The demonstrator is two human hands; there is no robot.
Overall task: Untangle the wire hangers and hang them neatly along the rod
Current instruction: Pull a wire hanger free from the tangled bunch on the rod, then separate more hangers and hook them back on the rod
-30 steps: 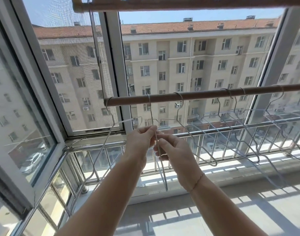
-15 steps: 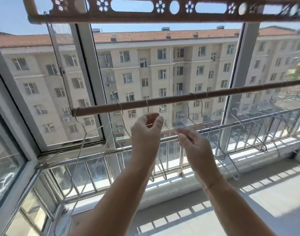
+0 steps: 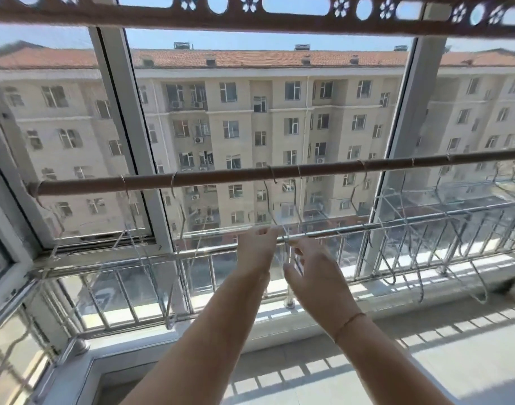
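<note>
Two bare arms are reaching up from the bottom of the view. A thin string band (image 3: 349, 320) is sitting round the right wrist. The left hand (image 3: 257, 249) is tipping up, and its fingers (image 3: 268, 233) are pinching a thin wire hanger (image 3: 291, 258). The right hand (image 3: 317, 273) is hovering just beside it with its thumb sticking out. Its fingers are bending toward the same wire, but it is too blurry to tell if they are gripping. This hanger is dangling between the two hands, below the rod (image 3: 221, 175).

Under the arms, the pale smooth floor (image 3: 425, 361) is showing stripes of shadow. Behind the hands, a shiny metal railing (image 3: 396, 226) with thin upright bars is running across. Above it, the round brown rod is stretching from left to right. More bent silver hangers (image 3: 364, 168) are hooking over it, some on the left and more crowding on the right.

Far off, past the white window frame (image 3: 127, 112), a big tan building (image 3: 279, 112) with an orange roof is standing in the sun.
</note>
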